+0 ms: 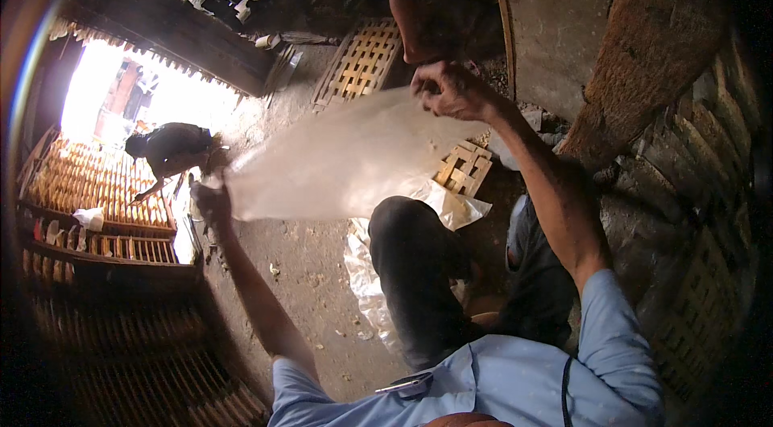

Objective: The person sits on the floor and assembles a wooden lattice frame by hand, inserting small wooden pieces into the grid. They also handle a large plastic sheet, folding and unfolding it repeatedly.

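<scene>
1. Evidently airborne: translucent, whitish plastic sheet (322, 165), spread between both hands above the dusty brown floor (310, 274).
2. Left hand (213, 201), dark and blurred, closed on the sheet's left end; exact finger pose cannot be told.
3. Right hand (455, 91), fingers curled, pinches its upper right end; opposed grips probably keep it extended.

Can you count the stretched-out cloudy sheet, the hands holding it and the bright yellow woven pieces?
Cloudy sheet: 1
Hands: 2, left hand and right hand
Yellow woven pieces: 2
Total: 5
</scene>
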`<act>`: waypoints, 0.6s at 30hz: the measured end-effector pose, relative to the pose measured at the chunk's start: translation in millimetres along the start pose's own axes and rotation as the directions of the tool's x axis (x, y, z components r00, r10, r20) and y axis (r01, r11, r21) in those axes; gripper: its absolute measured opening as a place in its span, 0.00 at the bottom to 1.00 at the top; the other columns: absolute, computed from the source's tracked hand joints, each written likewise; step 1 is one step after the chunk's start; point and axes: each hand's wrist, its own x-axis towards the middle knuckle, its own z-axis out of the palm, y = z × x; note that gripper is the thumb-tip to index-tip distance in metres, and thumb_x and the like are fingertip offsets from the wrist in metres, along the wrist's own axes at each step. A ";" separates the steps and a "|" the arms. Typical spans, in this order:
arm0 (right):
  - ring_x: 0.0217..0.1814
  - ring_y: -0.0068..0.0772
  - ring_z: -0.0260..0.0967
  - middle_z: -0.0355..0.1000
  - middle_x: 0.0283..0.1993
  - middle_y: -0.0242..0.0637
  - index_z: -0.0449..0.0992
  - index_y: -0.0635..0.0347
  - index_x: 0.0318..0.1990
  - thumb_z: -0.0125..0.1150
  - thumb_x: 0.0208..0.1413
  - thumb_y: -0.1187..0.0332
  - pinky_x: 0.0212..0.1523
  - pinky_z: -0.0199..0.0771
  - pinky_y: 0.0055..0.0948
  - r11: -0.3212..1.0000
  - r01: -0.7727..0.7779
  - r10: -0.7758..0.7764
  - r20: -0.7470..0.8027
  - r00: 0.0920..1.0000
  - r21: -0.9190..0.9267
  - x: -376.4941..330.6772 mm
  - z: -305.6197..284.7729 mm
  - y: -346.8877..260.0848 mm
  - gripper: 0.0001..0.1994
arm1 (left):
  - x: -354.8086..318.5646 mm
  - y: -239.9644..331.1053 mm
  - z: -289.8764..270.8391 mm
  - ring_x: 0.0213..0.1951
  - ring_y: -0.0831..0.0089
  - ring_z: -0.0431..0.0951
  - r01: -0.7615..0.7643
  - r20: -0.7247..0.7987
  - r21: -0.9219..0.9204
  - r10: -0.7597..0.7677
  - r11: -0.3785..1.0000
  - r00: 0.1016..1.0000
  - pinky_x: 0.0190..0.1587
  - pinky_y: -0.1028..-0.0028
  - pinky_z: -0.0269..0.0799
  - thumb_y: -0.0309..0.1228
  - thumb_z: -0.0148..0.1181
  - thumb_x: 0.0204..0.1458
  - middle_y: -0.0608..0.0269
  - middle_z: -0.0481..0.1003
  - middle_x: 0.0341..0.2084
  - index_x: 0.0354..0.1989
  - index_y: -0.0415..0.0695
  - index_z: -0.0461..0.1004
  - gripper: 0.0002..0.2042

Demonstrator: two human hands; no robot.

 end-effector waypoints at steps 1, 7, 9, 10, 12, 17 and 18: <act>0.35 0.42 0.80 0.80 0.30 0.44 0.78 0.65 0.33 0.59 0.54 0.73 0.40 0.80 0.40 0.990 0.094 -0.097 -0.026 0.995 -0.107 -3.9 0.0 7.6 0.05 | -10.8 35.0 14.9 0.55 0.52 0.73 -0.076 0.042 -0.032 0.077 0.997 0.996 0.58 0.60 0.70 0.48 0.69 0.53 0.44 0.72 0.53 0.62 0.37 0.65 0.35; 0.43 0.38 0.81 0.81 0.39 0.46 0.81 0.64 0.41 0.66 0.50 0.71 0.46 0.78 0.34 0.996 0.087 -0.092 0.257 0.962 0.033 1.4 40.6 -27.2 0.11 | -94.4 215.1 50.3 0.62 0.57 0.70 -0.184 0.347 -0.705 0.559 0.685 0.753 0.66 0.60 0.65 0.40 0.77 0.45 0.49 0.70 0.61 0.66 0.44 0.64 0.40; 0.42 0.37 0.81 0.82 0.39 0.45 0.82 0.64 0.42 0.68 0.50 0.69 0.45 0.78 0.33 0.975 0.129 -0.161 0.173 0.972 0.179 -0.2 39.3 -35.6 0.12 | -98.5 222.8 87.8 0.44 0.65 0.77 0.038 0.546 -0.740 0.566 0.672 0.618 0.52 0.64 0.73 0.37 0.74 0.49 0.51 0.77 0.47 0.55 0.40 0.73 0.26; 0.37 0.32 0.80 0.82 0.37 0.43 0.82 0.63 0.43 0.71 0.52 0.65 0.44 0.78 0.32 0.990 0.141 -0.142 0.183 0.973 0.014 4.3 30.5 -31.2 0.14 | -97.4 226.4 92.6 0.34 0.70 0.79 0.173 0.652 -0.707 0.537 0.686 0.535 0.42 0.67 0.77 0.35 0.72 0.51 0.53 0.80 0.40 0.49 0.38 0.77 0.20; 0.33 0.29 0.80 0.82 0.35 0.41 0.83 0.63 0.41 0.72 0.54 0.64 0.40 0.79 0.30 0.997 -0.077 0.076 0.175 0.982 0.000 0.6 -1.5 -36.9 0.13 | -96.6 231.3 92.0 0.23 0.76 0.80 0.369 0.716 -0.687 0.493 0.626 0.495 0.28 0.72 0.79 0.34 0.68 0.56 0.54 0.82 0.32 0.41 0.37 0.81 0.12; 0.24 0.25 0.75 0.79 0.29 0.37 0.82 0.67 0.37 0.70 0.57 0.59 0.30 0.81 0.28 0.972 -0.189 0.144 0.283 0.948 0.139 -15.9 -35.9 5.9 0.16 | -74.1 217.0 79.3 0.22 0.73 0.81 0.497 0.702 -0.704 0.393 0.507 0.594 0.23 0.73 0.79 0.34 0.69 0.57 0.56 0.82 0.31 0.47 0.37 0.78 0.16; 0.26 0.23 0.75 0.79 0.28 0.34 0.83 0.66 0.36 0.68 0.59 0.59 0.31 0.81 0.30 0.949 -0.227 0.168 0.258 0.951 0.218 -16.5 -32.1 -0.2 0.15 | -76.1 217.0 74.2 0.23 0.72 0.81 0.494 0.695 -0.714 0.419 0.496 0.584 0.24 0.73 0.79 0.34 0.70 0.56 0.56 0.82 0.31 0.47 0.37 0.78 0.16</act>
